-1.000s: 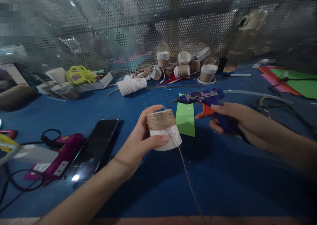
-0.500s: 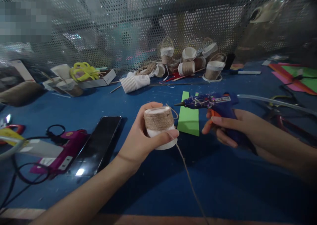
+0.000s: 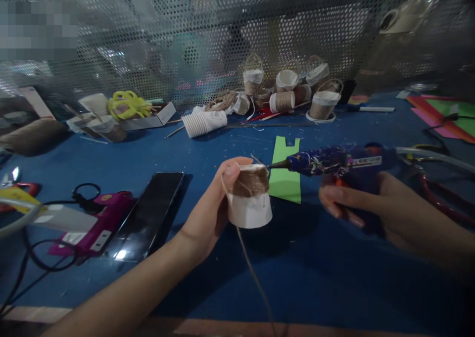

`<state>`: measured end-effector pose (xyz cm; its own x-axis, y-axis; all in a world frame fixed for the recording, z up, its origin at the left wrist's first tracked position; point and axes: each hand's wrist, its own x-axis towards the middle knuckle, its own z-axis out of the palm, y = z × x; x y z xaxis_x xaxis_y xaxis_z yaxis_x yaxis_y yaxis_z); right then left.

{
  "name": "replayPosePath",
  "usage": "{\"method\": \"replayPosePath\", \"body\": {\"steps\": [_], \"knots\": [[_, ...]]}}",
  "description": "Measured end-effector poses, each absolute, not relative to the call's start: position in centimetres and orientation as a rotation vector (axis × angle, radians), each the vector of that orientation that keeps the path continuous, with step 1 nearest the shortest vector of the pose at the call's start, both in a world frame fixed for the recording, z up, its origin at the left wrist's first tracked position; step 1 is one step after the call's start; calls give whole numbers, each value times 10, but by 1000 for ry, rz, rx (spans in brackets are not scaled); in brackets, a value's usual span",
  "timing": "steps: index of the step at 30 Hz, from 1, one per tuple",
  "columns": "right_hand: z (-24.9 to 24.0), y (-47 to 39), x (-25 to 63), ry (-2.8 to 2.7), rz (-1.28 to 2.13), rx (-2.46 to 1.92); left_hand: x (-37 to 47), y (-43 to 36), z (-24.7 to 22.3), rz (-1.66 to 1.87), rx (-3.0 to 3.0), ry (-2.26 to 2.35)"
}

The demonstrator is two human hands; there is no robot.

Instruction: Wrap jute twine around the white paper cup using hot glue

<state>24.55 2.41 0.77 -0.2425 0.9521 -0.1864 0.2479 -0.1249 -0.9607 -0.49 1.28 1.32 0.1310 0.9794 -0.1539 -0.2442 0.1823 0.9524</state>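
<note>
A white paper cup point(image 3: 251, 211), its narrow upper part wrapped in brown twine point(image 3: 254, 182), is gripped by my left hand point(image 3: 213, 203) from the left side. The thumb presses near the cup's upper edge, and a loose strand of twine point(image 3: 250, 264) hangs down to the table's front edge. My right hand point(image 3: 356, 203) is closed around the handle of a blue glue gun point(image 3: 334, 160). The gun's dark nozzle points left and meets or nearly touches the twine at the cup's upper right. Green paper point(image 3: 285, 183) lies behind and beneath the nozzle.
On the blue table point(image 3: 208, 297) lie a black phone point(image 3: 152, 213) and a magenta power strip point(image 3: 106, 218) at left. Stacked paper cups point(image 3: 204, 124) and twine-wrapped cups point(image 3: 322, 105) stand along the mesh point(image 3: 208, 40). Red-handled scissors point(image 3: 441, 198) are at right.
The cup has turned in my left hand, and the thumb has moved up to its top edge. The loose twine has swung left. The glue gun has shifted right and slightly down, its nozzle now at the cup.
</note>
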Motion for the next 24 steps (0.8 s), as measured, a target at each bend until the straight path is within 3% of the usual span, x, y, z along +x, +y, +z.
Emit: {"method": "replayPosePath", "body": {"steps": [7, 16, 24], "knots": [[-1, 17, 246, -1646, 1428, -1438, -2, 17, 16, 1088, 850, 1135], [0, 18, 244, -1831, 1117, -1519, -5, 18, 11, 1110, 856, 1130], [4, 19, 244, -1851, 1114, -1596, -4, 19, 13, 1126, 844, 1071]]}}
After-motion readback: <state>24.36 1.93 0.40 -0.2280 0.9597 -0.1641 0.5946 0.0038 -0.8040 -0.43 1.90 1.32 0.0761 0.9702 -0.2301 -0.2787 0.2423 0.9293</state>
